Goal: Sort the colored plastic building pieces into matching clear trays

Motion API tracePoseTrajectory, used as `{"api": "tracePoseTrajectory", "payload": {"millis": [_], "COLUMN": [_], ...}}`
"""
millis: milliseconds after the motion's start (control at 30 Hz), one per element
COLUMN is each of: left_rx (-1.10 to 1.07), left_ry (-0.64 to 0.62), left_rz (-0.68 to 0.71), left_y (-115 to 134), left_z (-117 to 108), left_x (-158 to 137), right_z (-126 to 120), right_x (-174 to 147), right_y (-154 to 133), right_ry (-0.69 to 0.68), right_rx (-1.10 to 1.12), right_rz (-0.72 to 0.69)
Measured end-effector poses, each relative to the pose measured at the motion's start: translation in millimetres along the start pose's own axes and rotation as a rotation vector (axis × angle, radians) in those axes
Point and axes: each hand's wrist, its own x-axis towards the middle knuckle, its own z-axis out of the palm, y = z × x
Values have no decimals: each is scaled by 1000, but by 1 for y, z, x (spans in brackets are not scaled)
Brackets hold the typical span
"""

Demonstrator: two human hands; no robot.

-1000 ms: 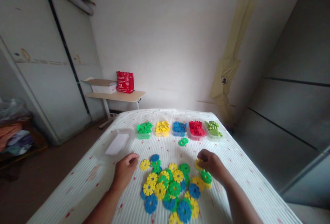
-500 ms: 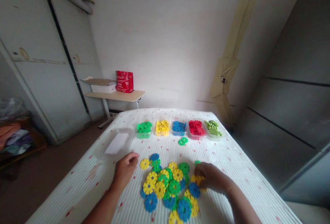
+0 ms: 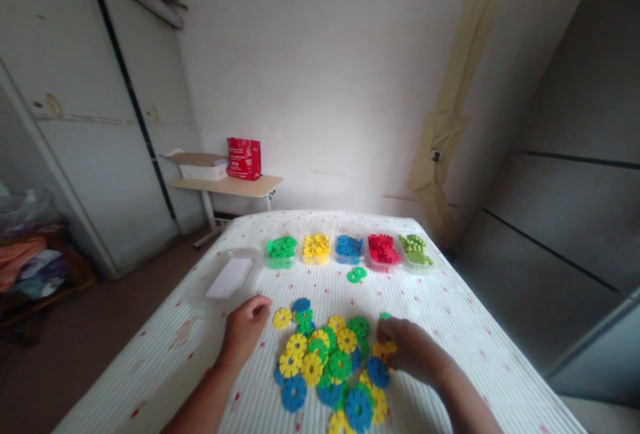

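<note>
A loose pile of notched plastic snowflake discs in yellow (image 3: pixel 312 369), green (image 3: pixel 341 365) and blue (image 3: pixel 294 393) lies on the table in front of me. My left hand (image 3: pixel 245 325) rests at the pile's left side, its fingers curled closed and nothing visible in them; a yellow disc (image 3: pixel 283 318) is nearest to it. Over on the right edge, my right hand (image 3: pixel 409 346) reaches down with bent fingers closed on a yellow snowflake disc (image 3: pixel 384 350), which they partly hide. A blue disc (image 3: pixel 378 372) lies just below those fingers.
Clear tubs stand in a row: green discs (image 3: pixel 282 249), yellow discs (image 3: pixel 317 246), blue discs (image 3: pixel 349 247), red pieces (image 3: pixel 383 251), light green pieces (image 3: pixel 416 249). Two green discs (image 3: pixel 357 275) lie before them. A clear tray with a white card (image 3: pixel 230 278) sits left on the white tablecloth (image 3: pixel 450 327).
My right hand has dipped slightly and its fingers have drawn in at the yellow discs. My left hand stays in place. The view has shifted a little.
</note>
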Motion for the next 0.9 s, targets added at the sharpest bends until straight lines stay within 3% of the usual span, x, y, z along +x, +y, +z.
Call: {"api": "tracePoseTrajectory", "payload": {"millis": [300,633,900], "left_rx": [0,-1,30], "left_ry": [2,-3,-1], "left_rz": [-14,1,20], "left_y": [-1,-1,-1], "left_z": [1,2,1], "left_x": [0,1,1], "right_z": [0,-4,-13], "right_x": [-3,0,0], "right_y": [-2,-5,0], "right_ry": [-77,30,82], "right_rx": [109,67,215], "right_rz": [-42,-16,-22]}}
